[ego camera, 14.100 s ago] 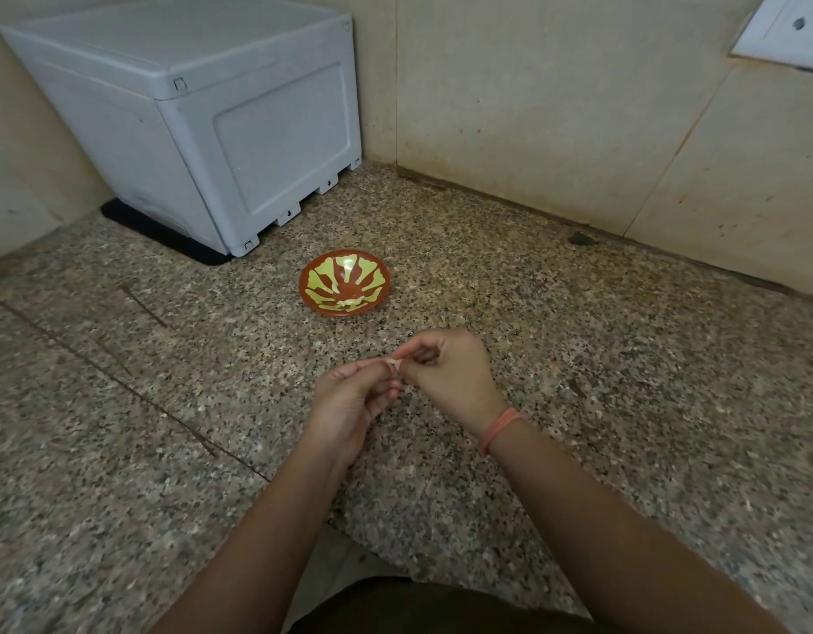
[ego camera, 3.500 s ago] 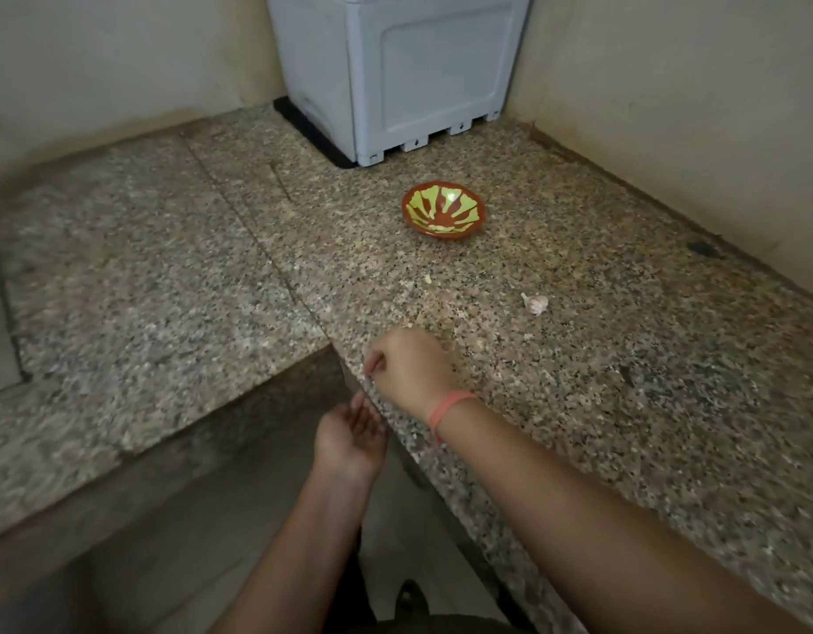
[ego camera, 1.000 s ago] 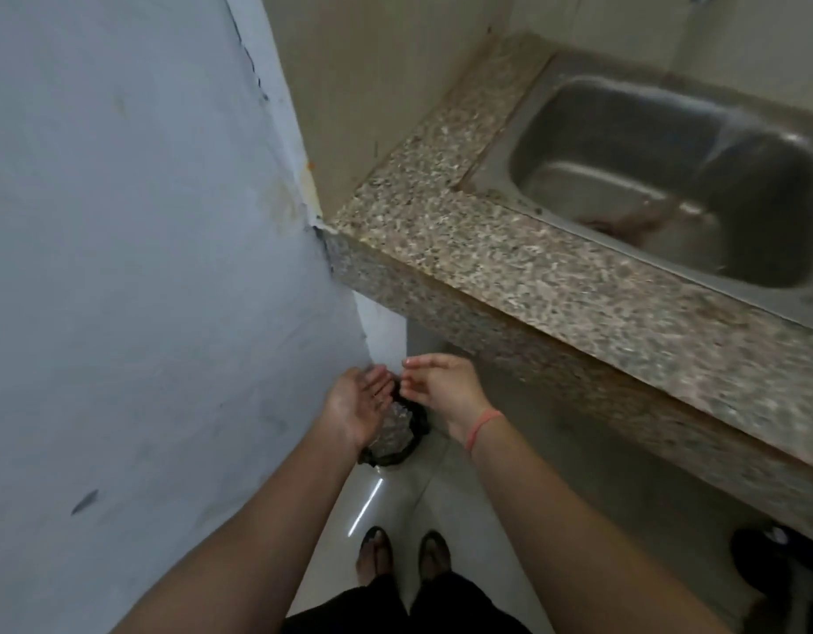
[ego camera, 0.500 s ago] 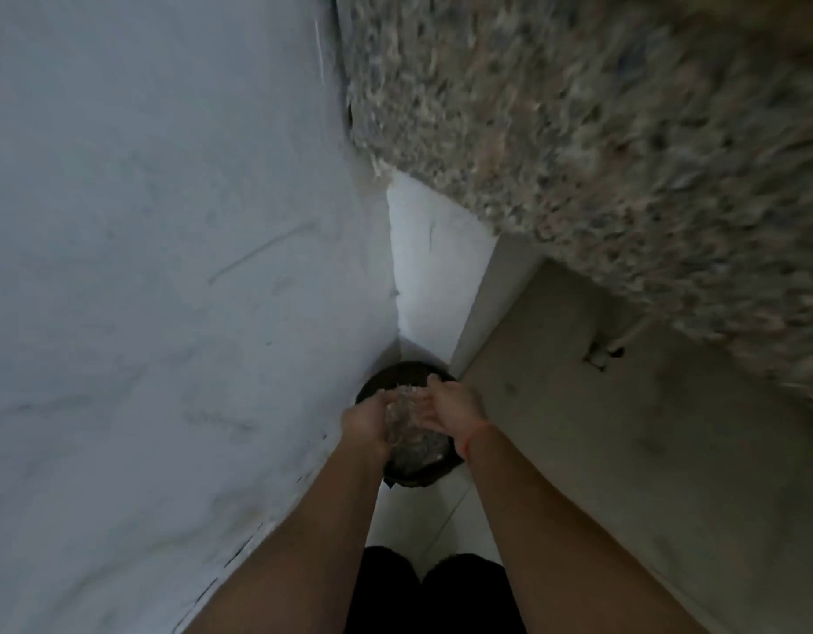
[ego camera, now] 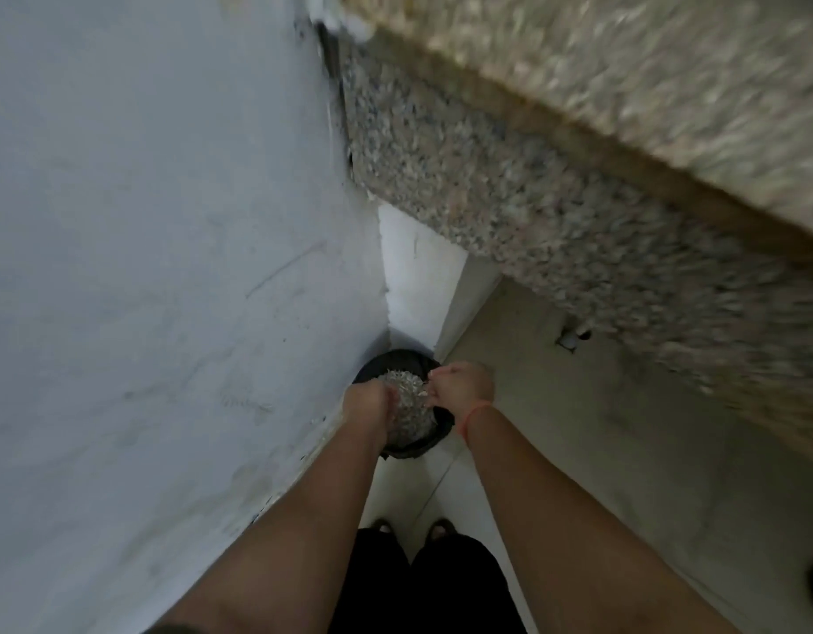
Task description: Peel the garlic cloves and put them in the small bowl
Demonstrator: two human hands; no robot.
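Neither the garlic cloves nor the small bowl is in view. Both my hands hang low over a black bin that stands on the floor in the corner and holds pale, papery scraps. My left hand is over the bin's left rim, tilted with its fingers pointing down into the bin. My right hand, with an orange band on the wrist, is over the right rim, fingers bent toward the left hand. The view is too small and blurred to show whether anything lies in either hand.
A white wall runs close along my left. The speckled granite counter edge overhangs above and to the right, with a beige panel beneath it. My feet stand on the pale floor just behind the bin.
I turned from the counter to the floor bin, peel scraps cupped in my left hand. In the last half second both hands stayed over the bin and the right fingers curled in.
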